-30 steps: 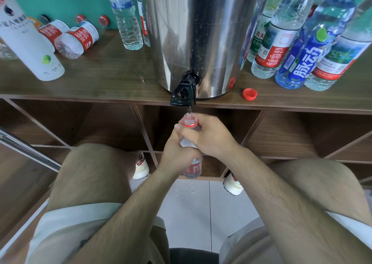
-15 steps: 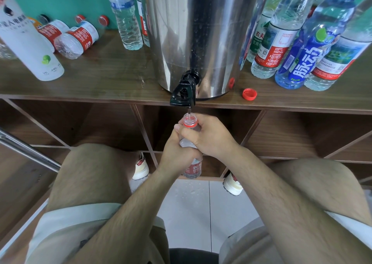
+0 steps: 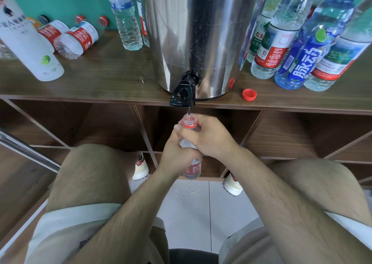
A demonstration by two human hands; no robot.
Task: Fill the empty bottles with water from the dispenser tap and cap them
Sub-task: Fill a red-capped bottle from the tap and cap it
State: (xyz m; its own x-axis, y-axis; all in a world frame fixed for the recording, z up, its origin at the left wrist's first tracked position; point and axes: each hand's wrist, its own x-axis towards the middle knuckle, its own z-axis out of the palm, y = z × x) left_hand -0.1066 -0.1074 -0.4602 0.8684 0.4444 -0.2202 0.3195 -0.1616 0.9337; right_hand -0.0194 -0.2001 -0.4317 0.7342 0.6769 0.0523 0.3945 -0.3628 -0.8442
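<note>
A steel water dispenser [image 3: 193, 32] stands on the wooden shelf [image 3: 112, 76], its black tap [image 3: 184, 92] jutting over the front edge. Just under the spout I hold a small clear bottle [image 3: 192, 168] with a red neck ring and red label, uncapped and upright. My left hand [image 3: 177, 153] grips its body and my right hand [image 3: 209, 136] wraps round its neck and shoulder. A thin stream runs from the tap into the open mouth. A loose red cap [image 3: 249, 94] lies on the shelf right of the dispenser.
Several empty bottles [image 3: 74, 40] lie on their sides at the shelf's left, beside a white bottle [image 3: 28, 48]. Clear bottles [image 3: 124, 15] stand left of the dispenser; several filled bottles [image 3: 302, 60] stand at its right. My knees flank the tiled floor below.
</note>
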